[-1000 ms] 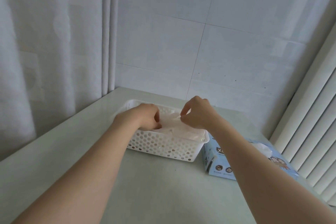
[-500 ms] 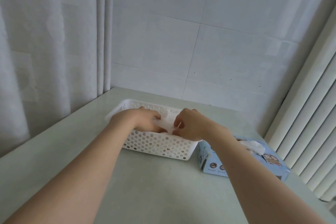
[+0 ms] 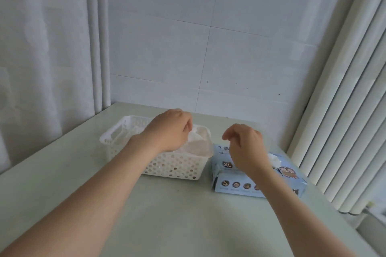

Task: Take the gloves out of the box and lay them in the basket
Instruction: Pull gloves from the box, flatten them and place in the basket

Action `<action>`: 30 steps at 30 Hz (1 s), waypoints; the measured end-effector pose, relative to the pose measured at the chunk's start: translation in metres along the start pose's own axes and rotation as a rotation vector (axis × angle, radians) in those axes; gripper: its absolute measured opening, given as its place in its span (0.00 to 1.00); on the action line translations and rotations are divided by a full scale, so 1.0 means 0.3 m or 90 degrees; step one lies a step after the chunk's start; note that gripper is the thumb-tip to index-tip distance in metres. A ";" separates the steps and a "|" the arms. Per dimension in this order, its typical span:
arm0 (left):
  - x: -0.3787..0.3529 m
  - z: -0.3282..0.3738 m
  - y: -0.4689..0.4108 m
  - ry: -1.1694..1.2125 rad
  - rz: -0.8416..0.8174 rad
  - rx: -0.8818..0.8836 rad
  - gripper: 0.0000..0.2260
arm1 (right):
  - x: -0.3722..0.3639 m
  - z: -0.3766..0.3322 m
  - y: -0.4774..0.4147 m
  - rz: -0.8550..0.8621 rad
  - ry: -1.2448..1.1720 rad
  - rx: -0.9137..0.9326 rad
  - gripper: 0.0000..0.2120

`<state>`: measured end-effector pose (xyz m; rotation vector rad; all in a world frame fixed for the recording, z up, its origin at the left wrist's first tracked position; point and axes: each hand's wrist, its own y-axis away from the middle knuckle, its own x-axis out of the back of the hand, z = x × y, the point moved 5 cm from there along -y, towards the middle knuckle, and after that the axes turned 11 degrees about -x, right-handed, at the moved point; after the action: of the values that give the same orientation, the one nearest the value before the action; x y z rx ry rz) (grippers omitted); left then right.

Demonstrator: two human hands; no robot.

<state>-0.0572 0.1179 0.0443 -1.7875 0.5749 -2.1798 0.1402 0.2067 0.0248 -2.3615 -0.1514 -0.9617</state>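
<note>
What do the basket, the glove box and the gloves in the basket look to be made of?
Basket: white moulded plastic, going by the round holes and slight sheen. Glove box: printed pale-blue cardboard, matte, with folded edges. Gloves: thin, translucent whitish film, crumpled; probably disposable plastic, though the exact type cannot be told.

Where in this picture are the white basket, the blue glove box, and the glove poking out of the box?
white basket point(image 3: 173, 168), head view, on its holed front wall.
blue glove box point(image 3: 236, 184), head view, on its front face by the round icons.
glove point(image 3: 274, 160), head view, on the white tuft sticking out of the box top.
</note>
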 end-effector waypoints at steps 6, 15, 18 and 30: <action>-0.101 0.257 -0.007 -0.058 0.096 -0.194 0.14 | 0.128 0.189 0.055 -0.012 0.082 -0.113 0.09; -0.402 0.394 0.067 -0.226 0.072 -0.325 0.17 | 0.072 0.322 0.043 -0.002 0.126 -0.129 0.08; -0.427 0.405 0.074 -0.238 0.099 -0.315 0.19 | 0.078 0.311 0.052 0.049 0.146 -0.089 0.09; -0.407 0.408 0.105 -0.102 0.135 -0.258 0.20 | 0.100 0.259 0.088 0.272 0.067 0.037 0.12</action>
<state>0.0862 0.1272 -0.0568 -1.9603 1.1747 -1.8536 0.2174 0.2246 -0.0121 -2.1580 0.3483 -0.8524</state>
